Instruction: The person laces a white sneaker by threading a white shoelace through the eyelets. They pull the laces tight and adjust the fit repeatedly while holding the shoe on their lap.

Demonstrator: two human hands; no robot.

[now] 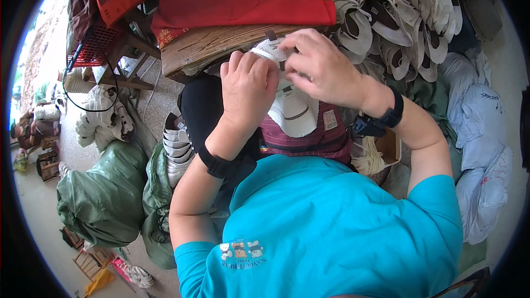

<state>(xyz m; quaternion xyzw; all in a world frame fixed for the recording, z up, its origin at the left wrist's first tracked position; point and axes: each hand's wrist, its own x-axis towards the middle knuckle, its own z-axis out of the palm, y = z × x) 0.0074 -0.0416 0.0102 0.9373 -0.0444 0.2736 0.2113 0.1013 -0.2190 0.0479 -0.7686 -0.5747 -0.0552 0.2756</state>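
A white shoe upper lies over my lap on maroon striped cloth, its mesh end with a small dark tab raised toward the bench. My left hand is closed around the left side of that raised end, thumb against it. Just to the right, my right hand has its fingers curled in a pinch close above the upper's opening. Anything between those fingertips is too small to make out. Both hands partly cover the middle of the upper.
Ahead stands a wooden bench with red cloth on it. Stacked pale shoe uppers hang at the far right. Pale laces sit beside my right thigh. Green sacks lie left, white bags right.
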